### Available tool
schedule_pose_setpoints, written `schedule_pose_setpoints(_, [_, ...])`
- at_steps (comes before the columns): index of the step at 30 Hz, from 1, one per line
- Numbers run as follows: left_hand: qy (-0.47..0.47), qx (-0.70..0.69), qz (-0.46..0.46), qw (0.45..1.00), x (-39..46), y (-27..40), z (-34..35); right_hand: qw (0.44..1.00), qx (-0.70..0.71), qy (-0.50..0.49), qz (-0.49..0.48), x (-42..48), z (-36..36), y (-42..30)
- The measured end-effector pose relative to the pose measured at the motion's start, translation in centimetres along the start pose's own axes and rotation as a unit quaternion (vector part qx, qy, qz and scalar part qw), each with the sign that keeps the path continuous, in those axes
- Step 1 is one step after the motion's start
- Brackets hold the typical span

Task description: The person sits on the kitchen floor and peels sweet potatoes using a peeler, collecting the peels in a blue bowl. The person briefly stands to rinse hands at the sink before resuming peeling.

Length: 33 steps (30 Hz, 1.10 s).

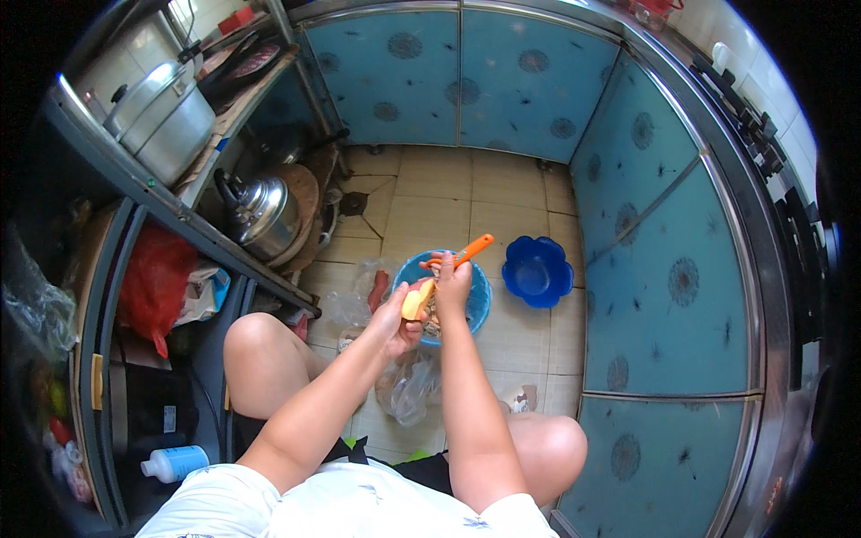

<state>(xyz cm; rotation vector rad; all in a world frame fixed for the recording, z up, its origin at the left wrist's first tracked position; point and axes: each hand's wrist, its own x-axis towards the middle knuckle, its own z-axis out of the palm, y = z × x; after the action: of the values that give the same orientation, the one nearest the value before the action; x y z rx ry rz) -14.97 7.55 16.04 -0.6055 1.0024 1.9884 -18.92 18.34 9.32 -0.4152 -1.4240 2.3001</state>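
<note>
My left hand (397,329) grips a partly peeled sweet potato (418,300), with yellow flesh bare and some reddish skin left on it. In my right hand (452,286) is an orange-handled peeler (474,249), its head close to the sweet potato; the blade is mostly hidden by my fingers. Both hands are above a light blue plastic bucket (481,302), in which peelings (432,324) lie. Left of the bucket, a reddish unpeeled sweet potato (378,290) rests by a clear plastic bag (346,306). A dark blue scalloped plastic bowl (537,272) sits on the floor to the right.
Another clear plastic bag (412,390) lies between my feet. Blue patterned cabinet doors (662,296) close in the far and right sides. At left stands a metal shelf (252,87) with an aluminium pot (161,121) and, lower down, a kettle (262,212). A floor drain (353,203) lies beyond.
</note>
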Motion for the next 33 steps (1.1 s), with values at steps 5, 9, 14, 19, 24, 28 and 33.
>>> schedule_pose_setpoints(5, [0.001, -0.057, -0.038, 0.998, -0.7, -0.1, 0.2, 0.995, -0.064, 0.068, 0.028, 1.5, -1.6, 1.5])
schedule_pose_setpoints(9, [-0.01, -0.093, -0.038, 0.995, -0.7, 0.9, -0.5, 0.973, -0.223, 0.021, 0.056, 2.8, -3.4, 2.8])
schedule_pose_setpoints(14, [-0.029, -0.13, -0.037, 0.99, 0.3, 1.3, -1.3, 0.993, -0.086, 0.05, 0.065, 2.5, -2.8, 2.3])
schedule_pose_setpoints(19, [-0.042, -0.137, -0.036, 0.989, 0.7, 1.3, -1.8, 0.978, 0.143, 0.025, 0.148, 1.7, -2.1, 0.5])
schedule_pose_setpoints(24, [0.054, -0.03, 0.028, 0.998, 1.2, 1.1, -0.5, 0.978, 0.114, -0.094, 0.145, -0.2, 0.4, -1.1])
schedule_pose_setpoints(28, [0.09, 0.01, 0.074, 0.993, 1.5, 1.0, 0.4, 0.98, 0.016, -0.157, 0.124, -1.4, 1.7, -1.9])
schedule_pose_setpoints(33, [0.127, 0.086, 0.106, 0.982, 1.6, 0.6, 0.6, 0.99, 0.018, -0.117, 0.075, -1.0, 1.5, -2.2])
